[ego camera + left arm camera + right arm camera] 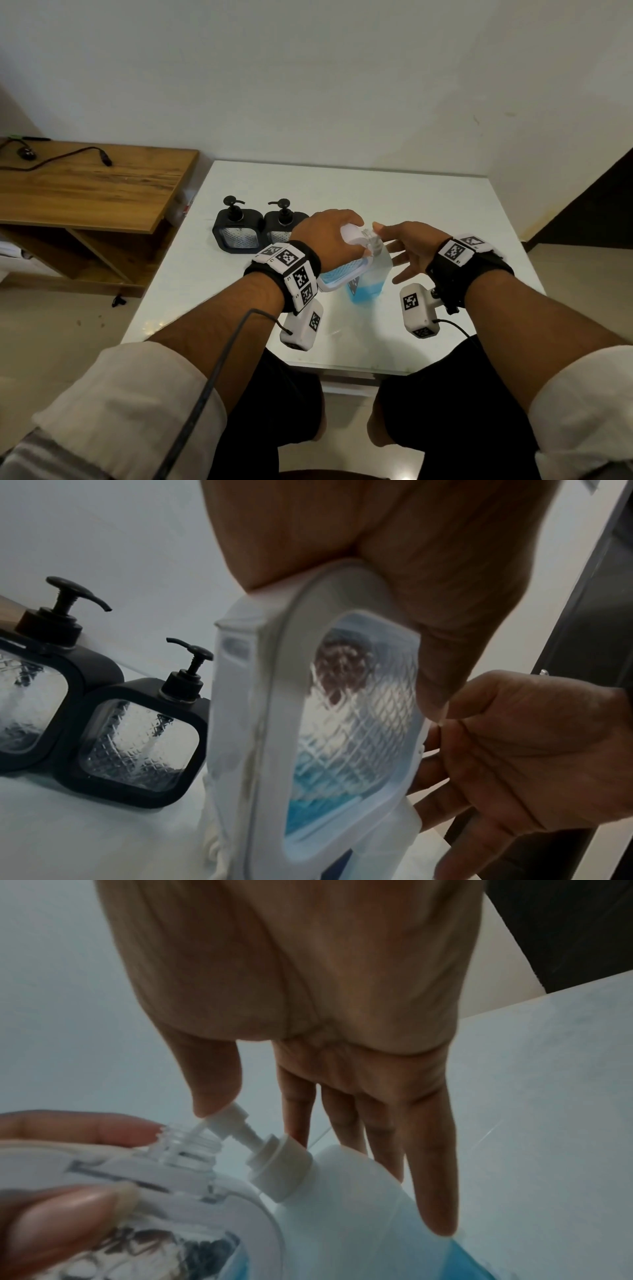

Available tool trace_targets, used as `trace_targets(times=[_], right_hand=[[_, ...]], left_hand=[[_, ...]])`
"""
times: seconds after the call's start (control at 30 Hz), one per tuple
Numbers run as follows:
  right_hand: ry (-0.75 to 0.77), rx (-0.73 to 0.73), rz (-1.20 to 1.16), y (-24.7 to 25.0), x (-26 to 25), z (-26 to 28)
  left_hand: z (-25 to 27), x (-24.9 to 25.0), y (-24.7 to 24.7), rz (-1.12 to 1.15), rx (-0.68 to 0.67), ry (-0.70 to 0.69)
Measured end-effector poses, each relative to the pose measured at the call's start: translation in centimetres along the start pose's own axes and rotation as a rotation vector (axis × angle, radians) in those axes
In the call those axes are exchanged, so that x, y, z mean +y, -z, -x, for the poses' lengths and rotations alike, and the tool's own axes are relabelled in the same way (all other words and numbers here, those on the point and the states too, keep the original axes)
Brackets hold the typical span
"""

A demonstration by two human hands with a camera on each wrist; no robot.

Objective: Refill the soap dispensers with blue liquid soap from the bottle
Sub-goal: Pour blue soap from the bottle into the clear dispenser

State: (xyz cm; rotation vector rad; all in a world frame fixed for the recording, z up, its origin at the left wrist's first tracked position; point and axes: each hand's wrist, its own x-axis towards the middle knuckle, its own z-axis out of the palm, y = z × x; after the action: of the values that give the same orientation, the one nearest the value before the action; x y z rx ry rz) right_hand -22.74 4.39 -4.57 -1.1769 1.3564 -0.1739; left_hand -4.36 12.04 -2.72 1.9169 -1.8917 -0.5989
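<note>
In the middle of the head view, the left hand (pixel 325 229) grips a white dispenser (pixel 342 274) with its fingers curled round the top, and holds it tilted in the air over the table (pixel 428 205). The dispenser has no pump on, so its clear neck (pixel 186 1146) is open. A little blue soap (pixel 315 804) sits low behind its bumpy clear window. Just to the right stands the bottle (pixel 371 277) on the table, see-through, with blue soap in its lower part. The bottle's white pump (pixel 240 1131) points its spout at the open neck of the dispenser, and the two are touching or almost touching. The right hand (pixel 407 250) is spread, with its fingers straight and reaching down beside the bottle. Its thumb (pixel 212 1074) rests on the top of the pump, seen in the middle of the right wrist view. I cannot tell if the long fingers touch the bottle. At the left of the table, behind the left hand, two black dispensers (pixel 236 228) stand side by side, touching each other, both upright with black pumps on. Their windows look clear, with no blue in them. In the upper left of the head view there is a wooden shelf (pixel 85 185) with a black cable (pixel 68 157) lying on it.
</note>
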Motion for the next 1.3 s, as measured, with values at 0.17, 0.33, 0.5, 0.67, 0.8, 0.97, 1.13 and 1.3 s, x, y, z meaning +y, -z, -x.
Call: trace_targets(times=[0.17,0.33,0.5,0.67,0.8,0.97,1.13,1.3], right_hand=[[0.004,0.080,-0.014,-0.8,-0.7,0.0],[0.031,0.063,0.011,-0.5,0.0,0.0],[0.027,0.028,-0.019,-0.1,0.1,0.2],[0.028,0.105,-0.009,-0.9,-0.5,0.2],[0.046,0.079,0.026,-0.5,0.1,0.1],[0.022,0.025,0.003,0.0,0.1,0.4],[0.026,0.110,0.048,-0.8,-0.8,0.1],[0.032,0.070,0.048,-0.3,0.0,0.3]], left_hand=[[0.1,0.0,0.0,0.027,0.003,0.023],[0.3,0.1,0.1,0.027,0.007,0.021],[0.1,0.2,0.3,0.033,0.007,0.019],[0.3,0.1,0.1,0.023,-0.003,0.025],[0.4,0.3,0.2,0.020,-0.006,0.018],[0.3,0.4,0.4,0.013,-0.012,0.012],[0.3,0.2,0.3,0.000,-0.013,0.019],[0.5,0.6,0.4,0.001,-0.013,0.018]])
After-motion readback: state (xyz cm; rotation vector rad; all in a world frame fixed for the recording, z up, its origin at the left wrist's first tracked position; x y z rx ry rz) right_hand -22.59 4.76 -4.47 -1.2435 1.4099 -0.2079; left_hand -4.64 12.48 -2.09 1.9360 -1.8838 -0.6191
